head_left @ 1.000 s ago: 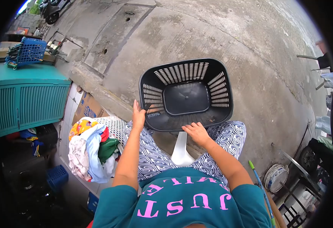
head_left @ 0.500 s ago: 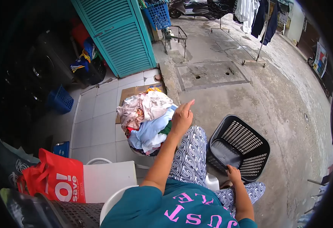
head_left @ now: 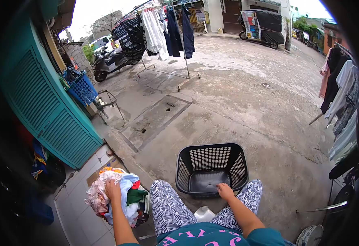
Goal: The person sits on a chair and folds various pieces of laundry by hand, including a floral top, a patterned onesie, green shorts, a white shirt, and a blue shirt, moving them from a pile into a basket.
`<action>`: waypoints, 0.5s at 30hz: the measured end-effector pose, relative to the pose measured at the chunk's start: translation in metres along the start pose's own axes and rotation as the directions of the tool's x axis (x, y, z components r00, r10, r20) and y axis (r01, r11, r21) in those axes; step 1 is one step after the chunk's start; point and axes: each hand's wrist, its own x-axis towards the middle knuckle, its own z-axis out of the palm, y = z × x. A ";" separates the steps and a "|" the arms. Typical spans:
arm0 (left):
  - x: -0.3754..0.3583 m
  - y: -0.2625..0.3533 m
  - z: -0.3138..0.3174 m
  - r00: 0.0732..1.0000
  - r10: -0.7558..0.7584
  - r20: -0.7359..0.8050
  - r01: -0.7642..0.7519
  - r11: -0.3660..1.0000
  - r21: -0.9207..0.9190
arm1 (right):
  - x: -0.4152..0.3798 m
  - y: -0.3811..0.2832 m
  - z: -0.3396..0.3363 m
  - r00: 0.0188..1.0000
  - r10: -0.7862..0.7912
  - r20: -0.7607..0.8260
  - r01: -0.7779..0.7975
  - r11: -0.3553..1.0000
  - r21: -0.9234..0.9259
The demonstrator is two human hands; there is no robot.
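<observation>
My left hand [head_left: 113, 190] rests on the pile of clothes [head_left: 127, 196] at the lower left, at the light patterned cloth [head_left: 98, 196]; its fingers are partly lost in the fabric. Light blue, red and green pieces lie beside it. My right hand [head_left: 225, 191] is at the near rim of the black plastic basket [head_left: 211, 169], which stands on the concrete in front of my knees. Only the basket's bare bottom shows inside. Whether the right fingers grip the rim is too small to tell.
A teal louvered door [head_left: 52, 110] stands at the left, with a blue basket [head_left: 83, 88] beside it. Clothes racks stand ahead [head_left: 184, 49] and at the right [head_left: 343, 82]. A motorcycle [head_left: 113, 61] is parked behind. A round stool-like object [head_left: 310, 235] is at the lower right.
The view has swung to the right and up. My left hand, raised above the clothes with fingers extended before, is now down on the pile. My right hand stays by the basket's near rim.
</observation>
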 end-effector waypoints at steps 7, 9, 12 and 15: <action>0.024 -0.043 -0.034 0.952 -0.303 -0.053 0.181 0.691 -0.700 | 0.019 0.000 -0.014 0.985 0.072 -0.158 -0.031 0.968 0.247; 0.025 -0.044 -0.075 0.914 -0.338 -0.225 0.087 0.704 -0.704 | 0.024 -0.005 -0.021 0.976 0.070 -0.205 -0.001 0.947 0.322; 0.012 -0.011 -0.155 0.865 -0.271 -0.421 -0.088 0.745 -0.661 | 0.036 -0.023 -0.028 0.965 0.144 -0.220 -0.001 0.839 0.544; 0.012 0.026 -0.205 0.831 -0.144 -0.538 -0.193 0.831 -0.521 | 0.059 -0.073 -0.047 0.976 0.098 -0.194 0.055 0.752 0.656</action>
